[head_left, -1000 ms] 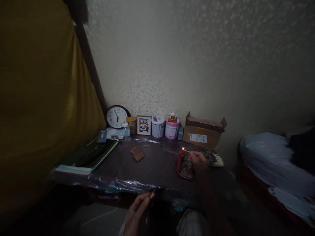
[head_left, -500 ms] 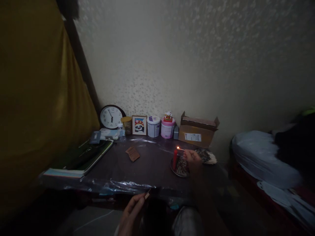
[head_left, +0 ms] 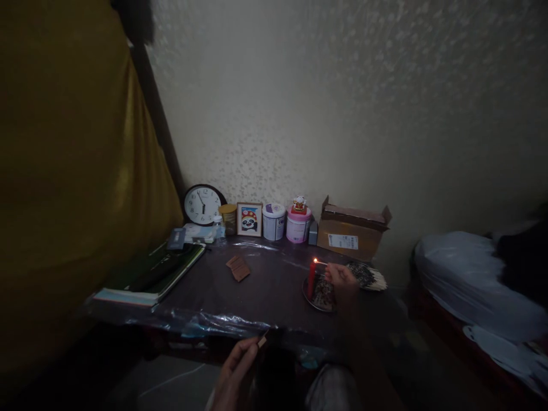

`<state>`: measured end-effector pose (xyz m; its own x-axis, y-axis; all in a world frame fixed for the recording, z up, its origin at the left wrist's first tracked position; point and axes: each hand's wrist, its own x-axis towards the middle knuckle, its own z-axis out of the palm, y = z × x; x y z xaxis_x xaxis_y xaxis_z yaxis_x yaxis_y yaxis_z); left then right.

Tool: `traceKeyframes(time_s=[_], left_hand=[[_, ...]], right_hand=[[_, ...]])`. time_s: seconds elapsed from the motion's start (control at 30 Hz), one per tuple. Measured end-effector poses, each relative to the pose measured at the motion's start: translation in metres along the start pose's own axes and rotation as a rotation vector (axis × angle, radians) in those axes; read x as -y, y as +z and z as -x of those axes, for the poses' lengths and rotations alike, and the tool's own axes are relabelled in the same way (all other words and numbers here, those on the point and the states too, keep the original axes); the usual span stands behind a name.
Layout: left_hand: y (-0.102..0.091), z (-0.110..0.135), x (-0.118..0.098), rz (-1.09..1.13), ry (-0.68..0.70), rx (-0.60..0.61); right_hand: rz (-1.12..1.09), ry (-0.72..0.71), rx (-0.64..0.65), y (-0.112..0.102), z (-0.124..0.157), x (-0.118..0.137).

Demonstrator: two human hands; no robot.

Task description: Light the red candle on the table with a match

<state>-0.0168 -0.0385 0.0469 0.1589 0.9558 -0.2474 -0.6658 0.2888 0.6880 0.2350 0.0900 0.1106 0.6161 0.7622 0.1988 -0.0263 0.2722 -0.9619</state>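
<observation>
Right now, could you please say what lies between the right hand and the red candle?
In the head view, a thin stick, burning at its tip, runs from the right hand toward the top of the red candle; a dish shows below.

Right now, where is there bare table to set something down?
Dark tabletop is bare either side of the flat brown piece, towards the green-covered book and the upright red candle. Crowded: the back edge, from white-faced clock to brown cardboard box.

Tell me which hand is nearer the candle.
Right. The right hand is beside the candle, holding a burning match; the left hand is farther, by the front edge of the table.
</observation>
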Motion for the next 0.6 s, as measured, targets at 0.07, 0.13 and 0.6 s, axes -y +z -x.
traceKeyframes(time_s=[0.07, 0.13, 0.6], left_hand=[[0.0013, 0.0001, -0.0014, -0.006, 0.009, -0.012], [0.0023, 0.0001, -0.0029, -0.022, 0.001, -0.003], [0.0064, 0.0032, -0.0037, -0.002, 0.008, -0.049]], right_hand=[[-0.001, 0.005, 0.009, -0.0007, -0.0016, -0.0007], [-0.002, 0.007, 0.008, -0.001, -0.0028, -0.0015], [-0.035, 0.022, -0.006, 0.0023, 0.0017, 0.0043]])
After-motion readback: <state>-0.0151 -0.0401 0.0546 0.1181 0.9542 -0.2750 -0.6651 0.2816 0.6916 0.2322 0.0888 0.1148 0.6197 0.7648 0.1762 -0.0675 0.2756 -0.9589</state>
